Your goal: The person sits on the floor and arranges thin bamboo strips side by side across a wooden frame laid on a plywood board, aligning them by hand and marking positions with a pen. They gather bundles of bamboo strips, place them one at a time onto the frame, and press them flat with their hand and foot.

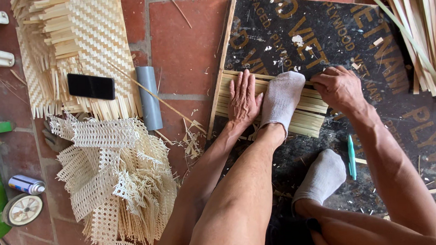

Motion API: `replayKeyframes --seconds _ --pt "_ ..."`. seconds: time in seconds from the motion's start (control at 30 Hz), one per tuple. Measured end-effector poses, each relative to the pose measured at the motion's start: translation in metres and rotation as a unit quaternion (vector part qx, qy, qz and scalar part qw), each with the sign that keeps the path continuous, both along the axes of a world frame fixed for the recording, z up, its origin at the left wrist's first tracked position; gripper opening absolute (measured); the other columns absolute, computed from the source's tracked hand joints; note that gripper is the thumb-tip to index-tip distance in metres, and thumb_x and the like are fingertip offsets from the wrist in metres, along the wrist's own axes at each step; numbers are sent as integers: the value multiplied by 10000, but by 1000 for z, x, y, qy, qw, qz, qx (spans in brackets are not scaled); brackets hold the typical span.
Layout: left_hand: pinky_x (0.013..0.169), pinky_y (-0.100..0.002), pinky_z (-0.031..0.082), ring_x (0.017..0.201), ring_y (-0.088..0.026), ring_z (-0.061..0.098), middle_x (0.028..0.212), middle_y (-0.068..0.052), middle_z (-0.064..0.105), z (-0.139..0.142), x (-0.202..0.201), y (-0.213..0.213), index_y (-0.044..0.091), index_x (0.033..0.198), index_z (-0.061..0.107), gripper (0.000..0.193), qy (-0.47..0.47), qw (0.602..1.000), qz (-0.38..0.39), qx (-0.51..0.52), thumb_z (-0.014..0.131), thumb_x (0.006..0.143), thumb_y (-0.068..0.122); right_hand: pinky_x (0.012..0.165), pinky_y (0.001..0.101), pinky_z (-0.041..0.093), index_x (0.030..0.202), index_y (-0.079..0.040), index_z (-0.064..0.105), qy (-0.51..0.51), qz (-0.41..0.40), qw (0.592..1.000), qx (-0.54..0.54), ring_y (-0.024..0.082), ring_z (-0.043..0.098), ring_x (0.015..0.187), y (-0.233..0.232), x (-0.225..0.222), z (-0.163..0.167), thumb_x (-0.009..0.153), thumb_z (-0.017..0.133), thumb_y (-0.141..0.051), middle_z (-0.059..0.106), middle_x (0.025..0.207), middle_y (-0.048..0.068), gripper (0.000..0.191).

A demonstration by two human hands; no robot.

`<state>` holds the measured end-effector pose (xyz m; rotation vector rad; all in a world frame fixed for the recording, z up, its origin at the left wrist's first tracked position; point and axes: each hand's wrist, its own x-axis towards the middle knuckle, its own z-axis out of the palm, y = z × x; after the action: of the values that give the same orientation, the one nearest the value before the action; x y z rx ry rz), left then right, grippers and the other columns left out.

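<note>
Head view, floor [181,46]: red tiles, bearing everything
Dark board [321,32]: plywood sheet lying flat on the floor, work surface
Woven mats [80,40]: stacked well to the left, a black phone [91,86] on top
Bamboo strips [309,115]: thin pale slats laid side by side on the board, pinned under a socked foot [281,98]; likely light, springy, prone to slide and splinter, best held flat near the ends
Left hand [242,95]: fingers spread, palm pressing the strips
Right hand [339,88]: fingers curled, pinching the strips' upper right edge
Teal pen [351,156]: on the board beside the other foot
</note>
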<state>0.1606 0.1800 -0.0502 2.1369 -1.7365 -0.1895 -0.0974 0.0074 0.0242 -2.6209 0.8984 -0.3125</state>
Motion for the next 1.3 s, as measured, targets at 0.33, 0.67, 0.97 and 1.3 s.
replayKeyframes --seconds 0.33,0.67,0.97,1.3 --pt "1302 -562 109 1586 -371 190 1688 -227 216 -12 1 0 -42 1592 267 772 -24 1000 3 -9 545 1030 408 842 383 405 1014 -142 760 -8 -106 993 -44 214 548 953 30 -2 -35 958 778 -175 648 1007 14 67" --pt "1295 -579 147 1571 -418 216 1671 -269 222 -3 -1 3 -59 1568 306 760 -18 999 5 -31 579 1016 385 804 423 474 985 -66 735 42 -102 993 -31 275 585 967 35 16 -23 888 773 -241 666 1018 76 204" --pt "1282 -593 173 1557 -440 241 1655 -276 245 1 -1 1 -64 1550 337 747 -29 999 6 -41 600 1007 376 658 379 578 1110 -82 752 -53 -134 964 225 197 699 763 -15 4 7 1032 650 -185 748 937 93 164" --pt "1126 -444 484 1304 -304 554 1352 -166 595 21 57 -12 22 1381 589 295 69 994 -4 -90 499 1152 183 536 349 503 1233 -47 739 -74 -209 939 264 171 627 657 -36 27 31 1052 678 -252 748 903 135 281"
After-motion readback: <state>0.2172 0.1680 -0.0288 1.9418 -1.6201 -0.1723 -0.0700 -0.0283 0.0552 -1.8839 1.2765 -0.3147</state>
